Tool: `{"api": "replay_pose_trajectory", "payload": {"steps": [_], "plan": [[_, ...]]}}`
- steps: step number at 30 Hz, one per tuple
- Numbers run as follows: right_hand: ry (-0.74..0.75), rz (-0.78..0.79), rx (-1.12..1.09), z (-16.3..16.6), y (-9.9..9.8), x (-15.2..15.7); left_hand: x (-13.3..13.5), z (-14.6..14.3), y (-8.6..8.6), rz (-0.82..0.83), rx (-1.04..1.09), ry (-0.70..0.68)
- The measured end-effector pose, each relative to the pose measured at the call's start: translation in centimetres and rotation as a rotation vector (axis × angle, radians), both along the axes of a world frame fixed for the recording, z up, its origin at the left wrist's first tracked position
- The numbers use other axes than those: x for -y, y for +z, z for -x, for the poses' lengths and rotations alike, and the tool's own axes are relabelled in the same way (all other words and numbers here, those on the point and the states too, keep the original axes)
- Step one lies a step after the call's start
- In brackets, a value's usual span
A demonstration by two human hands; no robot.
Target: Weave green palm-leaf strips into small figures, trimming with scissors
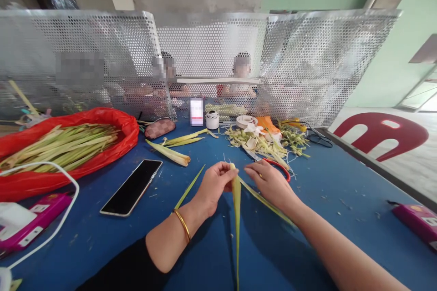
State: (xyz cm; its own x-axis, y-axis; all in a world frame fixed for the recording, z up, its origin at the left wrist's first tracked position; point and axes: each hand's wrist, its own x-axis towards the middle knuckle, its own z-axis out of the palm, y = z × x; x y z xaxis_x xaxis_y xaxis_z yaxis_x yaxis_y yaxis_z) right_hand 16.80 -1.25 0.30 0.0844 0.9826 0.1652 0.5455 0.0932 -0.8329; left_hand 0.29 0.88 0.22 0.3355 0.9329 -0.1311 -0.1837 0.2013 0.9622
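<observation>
My left hand [216,184], with a gold bangle at the wrist, pinches the top of a long pale-green leaf strip [236,204] between thumb and fingers. The strip hangs down toward the table's front edge. Other narrow green strips spread from the same spot: one leaf strip [190,186] shows to the left, another leaf strip [273,207] runs under my right hand [271,184]. That hand sits just right of the pinch, its fingers bent and drawn together; what they hold, if anything, is too small to make out. Red-handled scissors [287,173] lie behind it, partly hidden.
A red plastic bag [131,129] of leaf strips stands left, near a black-screened phone [131,188] and a purple power strip [51,207]. Cut leaf scraps [273,145] and a white tape roll [246,120] lie at back right. A perforated metal screen [211,41] separates people beyond.
</observation>
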Motion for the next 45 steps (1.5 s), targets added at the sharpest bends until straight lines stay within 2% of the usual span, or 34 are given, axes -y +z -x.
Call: {"api": "replay_pose_trajectory", "payload": {"steps": [2,5,9,12,24,31,35,45], "plan": [[0.078,0.023,-0.245,0.4,0.3,0.3,0.3,-0.2,0.0,0.002,-0.021,-0.08],[0.19,0.242,-0.62,1.0,0.2,0.6,0.6,-0.3,-0.1,-0.014,-0.058,-0.134],[0.169,0.323,-0.77,1.2,-0.1,0.8,0.7,-0.4,-0.4,-0.046,-0.128,-0.088],[0.229,0.382,-0.834,1.1,0.0,0.8,0.7,-0.4,-0.4,-0.051,-0.169,-0.074],[0.238,0.414,-0.871,0.9,-0.3,0.5,0.8,-0.3,-0.1,-0.004,-0.136,-0.099],[0.221,0.25,-0.67,0.8,0.2,0.3,0.5,-0.1,0.0,0.062,-0.098,-0.119],[0.228,0.213,-0.582,1.0,0.5,0.5,0.4,0.0,0.2,0.114,-0.091,-0.136],[0.136,0.216,-0.607,1.2,0.1,0.3,0.4,-0.2,0.2,0.018,-0.159,-0.06]]}}
